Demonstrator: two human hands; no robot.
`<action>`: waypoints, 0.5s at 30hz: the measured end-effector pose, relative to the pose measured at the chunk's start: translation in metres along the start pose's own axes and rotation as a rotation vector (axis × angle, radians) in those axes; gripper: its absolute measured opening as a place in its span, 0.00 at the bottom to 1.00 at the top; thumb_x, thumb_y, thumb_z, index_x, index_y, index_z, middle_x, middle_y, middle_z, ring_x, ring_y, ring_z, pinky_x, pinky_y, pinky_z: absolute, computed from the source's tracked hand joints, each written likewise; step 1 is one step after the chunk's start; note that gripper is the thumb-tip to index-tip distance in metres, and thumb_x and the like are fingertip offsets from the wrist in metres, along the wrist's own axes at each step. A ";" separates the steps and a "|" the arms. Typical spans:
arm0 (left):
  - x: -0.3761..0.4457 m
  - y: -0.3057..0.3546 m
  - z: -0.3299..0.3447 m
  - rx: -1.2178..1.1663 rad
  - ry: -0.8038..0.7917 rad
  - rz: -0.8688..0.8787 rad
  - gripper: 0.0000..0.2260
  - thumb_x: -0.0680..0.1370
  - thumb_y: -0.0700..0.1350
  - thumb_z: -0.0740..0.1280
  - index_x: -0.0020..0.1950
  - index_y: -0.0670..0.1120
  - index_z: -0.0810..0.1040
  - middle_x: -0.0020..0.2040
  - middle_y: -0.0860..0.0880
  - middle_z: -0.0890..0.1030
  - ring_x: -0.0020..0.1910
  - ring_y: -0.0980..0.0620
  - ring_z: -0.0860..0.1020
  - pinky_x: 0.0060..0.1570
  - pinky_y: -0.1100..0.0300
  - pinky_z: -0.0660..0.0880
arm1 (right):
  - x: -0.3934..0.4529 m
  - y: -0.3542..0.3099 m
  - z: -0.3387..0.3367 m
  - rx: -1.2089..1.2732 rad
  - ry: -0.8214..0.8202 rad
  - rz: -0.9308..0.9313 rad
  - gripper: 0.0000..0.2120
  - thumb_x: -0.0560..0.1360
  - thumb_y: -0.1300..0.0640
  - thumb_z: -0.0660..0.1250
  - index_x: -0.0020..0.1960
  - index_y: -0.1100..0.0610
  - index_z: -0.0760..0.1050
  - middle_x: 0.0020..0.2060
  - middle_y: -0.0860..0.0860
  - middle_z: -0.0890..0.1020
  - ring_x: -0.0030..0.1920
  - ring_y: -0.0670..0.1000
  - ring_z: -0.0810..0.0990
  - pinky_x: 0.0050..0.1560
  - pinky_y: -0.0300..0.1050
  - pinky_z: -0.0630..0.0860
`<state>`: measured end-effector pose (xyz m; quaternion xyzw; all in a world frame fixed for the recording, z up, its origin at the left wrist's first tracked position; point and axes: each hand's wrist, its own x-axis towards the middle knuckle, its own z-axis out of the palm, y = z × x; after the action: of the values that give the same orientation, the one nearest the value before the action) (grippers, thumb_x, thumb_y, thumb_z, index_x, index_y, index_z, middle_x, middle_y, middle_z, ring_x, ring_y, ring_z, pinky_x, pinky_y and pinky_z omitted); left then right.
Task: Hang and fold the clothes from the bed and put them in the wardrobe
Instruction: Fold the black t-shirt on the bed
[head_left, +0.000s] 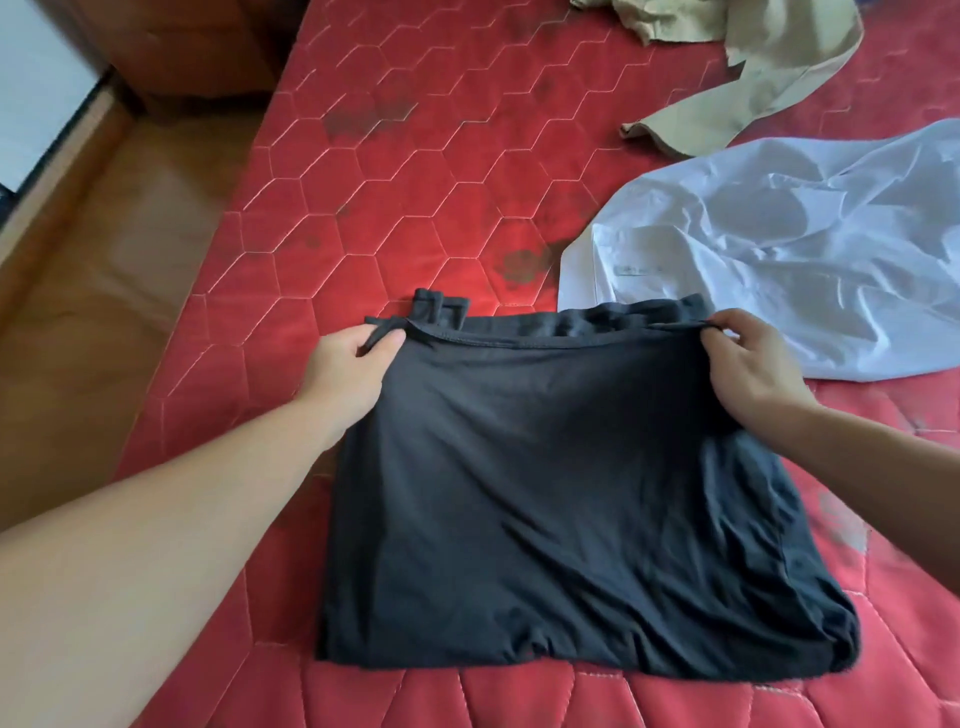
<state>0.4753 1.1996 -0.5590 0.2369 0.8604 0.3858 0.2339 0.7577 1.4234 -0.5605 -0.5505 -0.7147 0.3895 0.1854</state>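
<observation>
A folded black jersey garment (561, 499) lies flat on the red quilted mattress (395, 171) of the bed, its near fold toward the person and its hemmed edge on the far side; the left hand (348, 364) grips the far left corner of that garment, fingers (382, 340) curled round a bunched bit of cloth; the right hand (748, 364) pinches the far right corner, fingers (719, 330) bent over the hem; just beyond the garment's right corner lies a crumpled white cotton shirt (779, 244), its edge touching the black cloth; farther off, beyond the shirt, sprawls a rumpled beige garment (769, 67); left of the black garment, past the mattress edge, runs a brown floor (104, 270).
</observation>
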 end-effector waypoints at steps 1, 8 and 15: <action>0.008 0.000 0.002 -0.004 0.003 -0.004 0.17 0.79 0.54 0.65 0.42 0.40 0.77 0.35 0.49 0.70 0.35 0.52 0.67 0.37 0.56 0.63 | 0.008 -0.002 0.003 -0.022 -0.001 0.005 0.07 0.77 0.57 0.58 0.47 0.52 0.74 0.30 0.47 0.74 0.31 0.48 0.71 0.33 0.44 0.64; 0.065 0.005 0.025 0.035 0.020 0.003 0.15 0.77 0.52 0.67 0.39 0.41 0.77 0.34 0.50 0.70 0.34 0.52 0.67 0.34 0.56 0.62 | 0.059 0.003 0.029 -0.087 0.018 0.078 0.09 0.76 0.60 0.57 0.47 0.52 0.75 0.34 0.48 0.75 0.41 0.55 0.74 0.42 0.43 0.66; 0.079 -0.009 0.050 0.043 0.027 -0.075 0.06 0.76 0.49 0.71 0.44 0.48 0.84 0.40 0.49 0.80 0.39 0.52 0.74 0.38 0.59 0.69 | 0.070 0.019 0.051 -0.157 0.029 0.065 0.08 0.77 0.58 0.56 0.48 0.52 0.74 0.37 0.49 0.77 0.41 0.54 0.74 0.41 0.44 0.65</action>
<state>0.4409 1.2681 -0.6130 0.2040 0.8799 0.3613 0.2315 0.7119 1.4725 -0.6186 -0.5917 -0.7221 0.3302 0.1393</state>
